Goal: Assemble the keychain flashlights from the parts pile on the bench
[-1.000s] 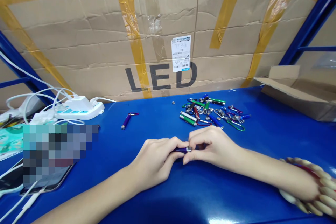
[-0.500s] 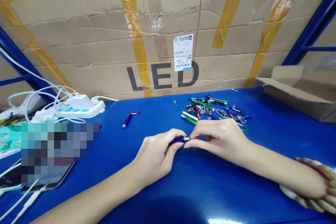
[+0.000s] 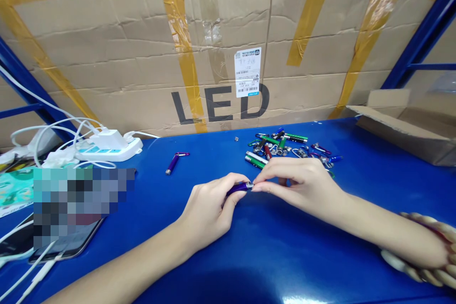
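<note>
Here's the left hand, thumb and fingers clenched around a slim, glossy purple cylinder with a silver metal tip, lodged at its two o'clock; the tip aims near three o'clock, where the right hand's fingertips pinch the end.

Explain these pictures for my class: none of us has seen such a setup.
There is no machine, just a person's two bare hands. Every picture comes from one head-worn camera looking forward and down. The left hand holds a purple tube, perhaps a keychain light. The right hand has its fingertips at the tube's silver end; whether they grip a separate part is unclear. On the blue tabletop, another purple tube with a carabiner lies apart from a pile of colored tubes and clips. A power strip and a phone sit to the left, an open cardboard box to the right. Behind stands a carton marked LED.
</note>
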Tool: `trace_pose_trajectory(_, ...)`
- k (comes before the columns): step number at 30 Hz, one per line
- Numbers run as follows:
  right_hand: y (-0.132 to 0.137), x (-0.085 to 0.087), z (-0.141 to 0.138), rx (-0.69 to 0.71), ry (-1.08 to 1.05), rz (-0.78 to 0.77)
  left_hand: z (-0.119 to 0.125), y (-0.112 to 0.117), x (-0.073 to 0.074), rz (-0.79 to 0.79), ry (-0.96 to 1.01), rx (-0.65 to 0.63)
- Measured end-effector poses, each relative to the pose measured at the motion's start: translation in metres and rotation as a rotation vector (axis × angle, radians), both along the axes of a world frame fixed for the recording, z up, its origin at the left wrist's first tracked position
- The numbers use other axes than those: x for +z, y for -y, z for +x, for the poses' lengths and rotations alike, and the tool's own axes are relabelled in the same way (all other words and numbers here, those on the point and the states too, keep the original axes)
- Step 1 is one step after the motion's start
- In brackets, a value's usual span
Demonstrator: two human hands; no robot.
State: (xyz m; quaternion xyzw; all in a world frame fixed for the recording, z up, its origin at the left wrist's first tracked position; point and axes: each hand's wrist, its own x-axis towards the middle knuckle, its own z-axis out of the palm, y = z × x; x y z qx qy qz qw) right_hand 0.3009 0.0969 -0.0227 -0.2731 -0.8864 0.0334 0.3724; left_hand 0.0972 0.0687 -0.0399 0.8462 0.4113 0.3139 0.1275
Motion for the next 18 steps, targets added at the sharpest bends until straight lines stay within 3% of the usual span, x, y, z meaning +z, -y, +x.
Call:
trace_pose_trajectory(6,-0.0029,0.0035,0.0008,0.062,0.031,-0.114,-0.0007,0.0022,-0.0001,-0.019,-0.051,-0.056)
trace_pose_trajectory(18,-0.0021,0.0069,-0.0016,0.056,-0.005,-0.336,-0.0040,0.0017,-0.0020,0.049,-0.032,-0.203)
